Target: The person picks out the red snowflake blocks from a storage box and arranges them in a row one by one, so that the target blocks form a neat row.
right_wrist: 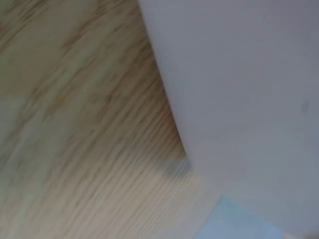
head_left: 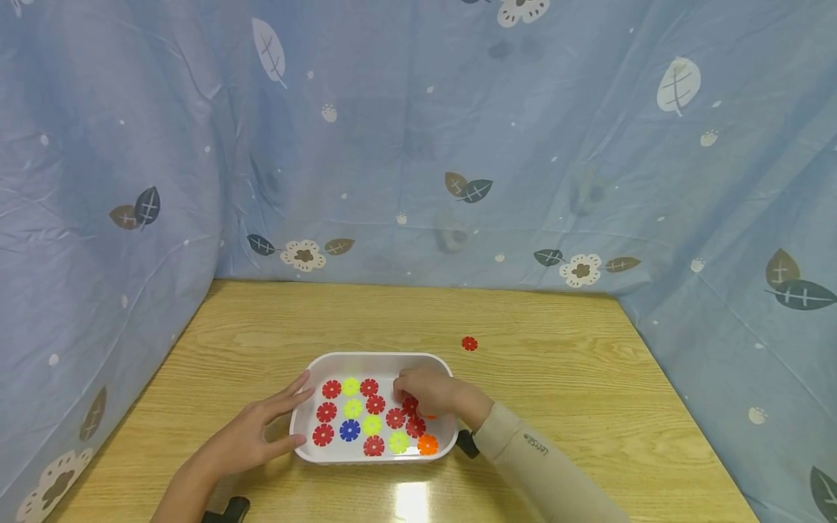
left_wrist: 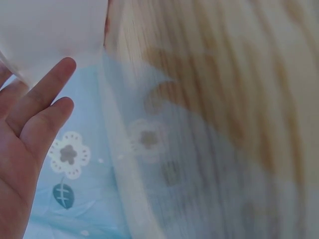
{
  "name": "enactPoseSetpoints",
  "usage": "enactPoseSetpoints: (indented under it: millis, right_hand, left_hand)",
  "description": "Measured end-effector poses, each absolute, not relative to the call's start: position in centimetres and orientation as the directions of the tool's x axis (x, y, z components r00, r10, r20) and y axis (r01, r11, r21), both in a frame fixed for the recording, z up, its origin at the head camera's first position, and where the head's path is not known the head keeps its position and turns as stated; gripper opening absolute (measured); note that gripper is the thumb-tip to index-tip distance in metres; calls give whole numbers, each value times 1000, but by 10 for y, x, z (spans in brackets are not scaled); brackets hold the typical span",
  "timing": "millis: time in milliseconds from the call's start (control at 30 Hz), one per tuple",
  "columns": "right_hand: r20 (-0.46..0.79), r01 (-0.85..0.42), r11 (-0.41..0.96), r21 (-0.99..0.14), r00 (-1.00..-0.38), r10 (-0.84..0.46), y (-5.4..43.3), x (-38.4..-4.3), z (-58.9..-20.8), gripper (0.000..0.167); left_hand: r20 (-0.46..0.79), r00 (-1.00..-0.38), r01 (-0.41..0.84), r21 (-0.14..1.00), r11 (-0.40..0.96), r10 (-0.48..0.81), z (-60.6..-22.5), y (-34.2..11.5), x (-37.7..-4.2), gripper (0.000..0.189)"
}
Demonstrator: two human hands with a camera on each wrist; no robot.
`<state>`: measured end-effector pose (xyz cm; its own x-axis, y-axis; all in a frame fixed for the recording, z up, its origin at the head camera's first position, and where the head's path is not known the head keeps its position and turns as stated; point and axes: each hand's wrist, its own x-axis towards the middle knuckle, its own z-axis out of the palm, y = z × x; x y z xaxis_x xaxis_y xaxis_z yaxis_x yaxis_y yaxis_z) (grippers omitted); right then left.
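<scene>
A white oblong plastic tray (head_left: 375,354) sits on the wooden table, with notched plastic snowflake discs laid out flat in it. Several are red (head_left: 323,435), several yellow (head_left: 372,425); there is a blue disc (head_left: 349,430) and an orange disc (head_left: 428,444). My left hand (head_left: 245,438) rests at the tray's left side, fingers and thumb spread and fairly straight against the rim. Over the tray's right part, my right hand (head_left: 425,390) reaches down with bent fingers and partly covers some discs. Its fingertips are hidden, so I cannot tell whether they pinch one.
One red disc (head_left: 469,343) lies on the table (head_left: 556,385) behind the tray to the right. Blue patterned cloth (head_left: 405,145) hangs at the back and both sides. The right wrist view holds just the tray's outer wall (right_wrist: 249,99), wood grain and a bit of cloth.
</scene>
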<state>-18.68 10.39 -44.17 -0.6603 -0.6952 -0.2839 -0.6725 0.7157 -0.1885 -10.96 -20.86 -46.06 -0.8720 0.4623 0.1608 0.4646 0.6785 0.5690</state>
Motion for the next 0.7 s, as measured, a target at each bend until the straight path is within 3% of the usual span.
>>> enactPoseSetpoints:
  millis: [700]
  right_hand:
    - [-224, -711, 692, -122, -660, -717, 104, -182, -445, 22]
  left_hand:
    - [163, -866, 475, 559, 679, 472, -461, -210, -110, 62]
